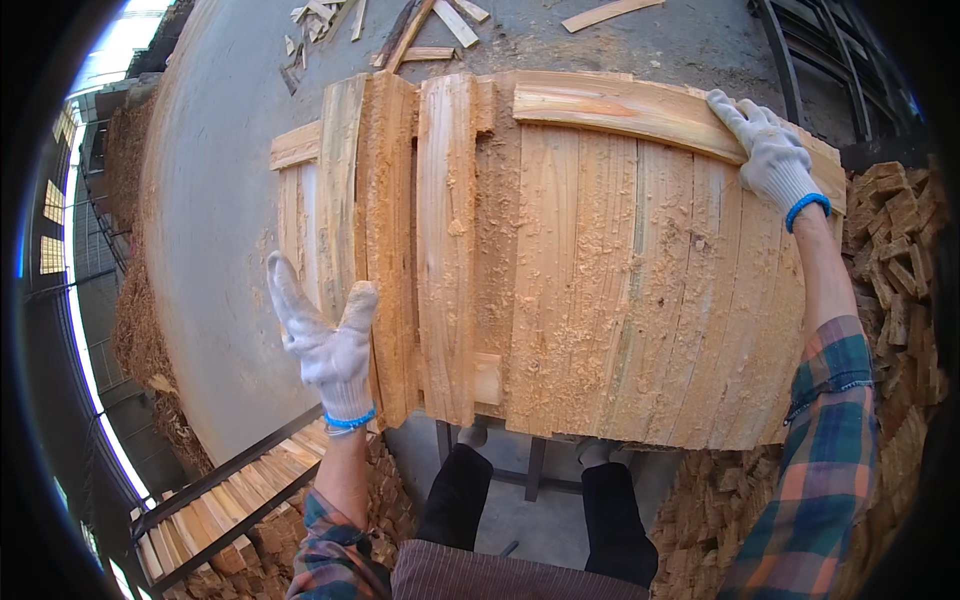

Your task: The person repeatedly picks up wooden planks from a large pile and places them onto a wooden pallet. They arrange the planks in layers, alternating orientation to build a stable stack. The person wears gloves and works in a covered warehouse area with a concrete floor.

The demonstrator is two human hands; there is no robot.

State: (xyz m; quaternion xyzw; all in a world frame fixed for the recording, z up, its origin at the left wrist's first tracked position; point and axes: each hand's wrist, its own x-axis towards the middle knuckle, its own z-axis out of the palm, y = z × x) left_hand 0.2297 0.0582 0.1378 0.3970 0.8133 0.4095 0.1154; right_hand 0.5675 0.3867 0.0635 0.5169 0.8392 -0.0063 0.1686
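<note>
My left hand (325, 345), in a white knit glove with a blue cuff, is held open beside a narrow board (343, 190) at the left of the stack. Its thumb and fingers are spread, with nothing between them. My right hand (775, 155), gloved alike, lies with fingers stretched over a crosswise plank (620, 105) along the far edge. That plank rests on a row of boards (640, 300) dusted with shavings. Left of the row, a separate board (446, 230) lies lengthwise over crosspieces, next to a rough-edged board (390, 260).
Offcuts (430, 30) litter the concrete floor (235, 200) beyond the stack. Piled wood blocks (905, 260) rise at the right, and a dark metal rack (830, 60) stands at the far right. Slats fill a metal frame (235, 490) at the lower left. My legs are below the near edge.
</note>
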